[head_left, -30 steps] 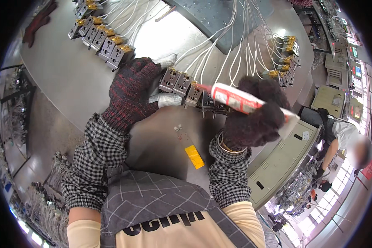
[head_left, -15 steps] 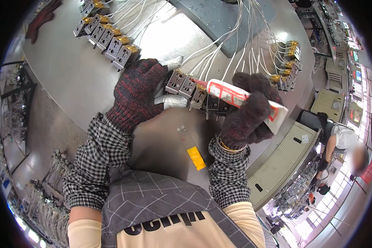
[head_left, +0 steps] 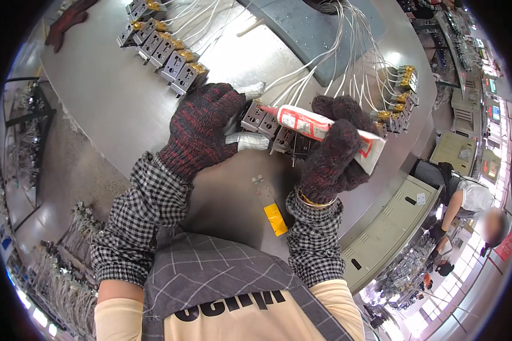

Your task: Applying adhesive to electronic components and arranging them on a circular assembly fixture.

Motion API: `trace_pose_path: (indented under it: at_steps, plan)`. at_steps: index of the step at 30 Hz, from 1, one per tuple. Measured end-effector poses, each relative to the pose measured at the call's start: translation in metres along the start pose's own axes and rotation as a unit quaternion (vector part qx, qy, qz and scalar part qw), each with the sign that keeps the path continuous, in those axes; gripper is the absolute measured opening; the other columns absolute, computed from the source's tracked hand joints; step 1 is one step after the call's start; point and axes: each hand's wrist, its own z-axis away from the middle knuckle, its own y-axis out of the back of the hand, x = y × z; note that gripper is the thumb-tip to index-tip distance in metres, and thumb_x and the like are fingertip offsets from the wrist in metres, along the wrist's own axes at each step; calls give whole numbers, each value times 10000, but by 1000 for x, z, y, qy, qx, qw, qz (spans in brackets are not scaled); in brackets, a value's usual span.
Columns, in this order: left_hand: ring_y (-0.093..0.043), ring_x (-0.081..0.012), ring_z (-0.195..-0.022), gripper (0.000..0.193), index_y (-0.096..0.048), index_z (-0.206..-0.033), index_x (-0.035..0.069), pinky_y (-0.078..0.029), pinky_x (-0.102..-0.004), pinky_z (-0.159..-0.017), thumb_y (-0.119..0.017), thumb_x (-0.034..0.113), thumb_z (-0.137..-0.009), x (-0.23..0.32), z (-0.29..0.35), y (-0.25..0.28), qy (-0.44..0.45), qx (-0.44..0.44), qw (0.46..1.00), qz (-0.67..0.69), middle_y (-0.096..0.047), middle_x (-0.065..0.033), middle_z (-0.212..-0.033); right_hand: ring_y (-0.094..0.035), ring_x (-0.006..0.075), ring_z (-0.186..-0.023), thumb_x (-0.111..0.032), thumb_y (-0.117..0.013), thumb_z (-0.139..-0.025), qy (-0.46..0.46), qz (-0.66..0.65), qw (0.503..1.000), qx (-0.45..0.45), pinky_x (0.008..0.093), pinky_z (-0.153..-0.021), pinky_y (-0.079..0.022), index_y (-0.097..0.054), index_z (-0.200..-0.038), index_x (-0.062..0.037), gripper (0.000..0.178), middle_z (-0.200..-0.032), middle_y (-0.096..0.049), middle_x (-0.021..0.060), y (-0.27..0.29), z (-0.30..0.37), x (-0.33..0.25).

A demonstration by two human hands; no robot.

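Your right hand (head_left: 335,153), in a dark knit glove, has its fingers wrapped around a white-and-red squeeze tube with a reddish tapered nozzle (head_left: 304,122). The tube slants left over a row of grey metal slotted blocks (head_left: 256,119); its nozzle tip is at the row's upper edge, near the left end, contact unclear. Your left hand (head_left: 202,128), in a red-and-black knit glove with silver-wrapped fingertips, brackets that left end, finger above, thumb below; can't tell if they squeeze. Thin white wires (head_left: 324,57) run up from the row, past a blue-grey flat board (head_left: 290,28). More wired metal blocks (head_left: 170,59) sit upper left on the grey metal table (head_left: 108,102). Yellow rectangular piece (head_left: 276,219) lies nearer you.
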Motion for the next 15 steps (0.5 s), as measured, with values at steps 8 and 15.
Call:
trace_pose_path:
  at_steps: [8, 15]
  plan:
    - [-591, -315, -964, 704, -539, -1245, 42, -468, -415, -865, -766, 477, -741, 19, 16, 11, 1, 17, 1000, -4, -587, -155, -1060, -675, 276, -964, -167, -788, -762, 157, 192, 952, -181, 366, -863, -514, -684, -1066, -69, 336, -1020, -710, 116, 23, -4, -23]
    - [-603, -271, -1143, 644, -435, -1408, 14, -511, -386, -952, -462, 513, -1002, 29, 66, 79, 328, -4, 611, 721, -553, -161, -1330, -614, 260, -1106, -264, -738, -798, 339, 318, 763, -450, 392, -882, -520, -691, -1120, -134, 350, -1197, -636, 118, -38, 11, -49]
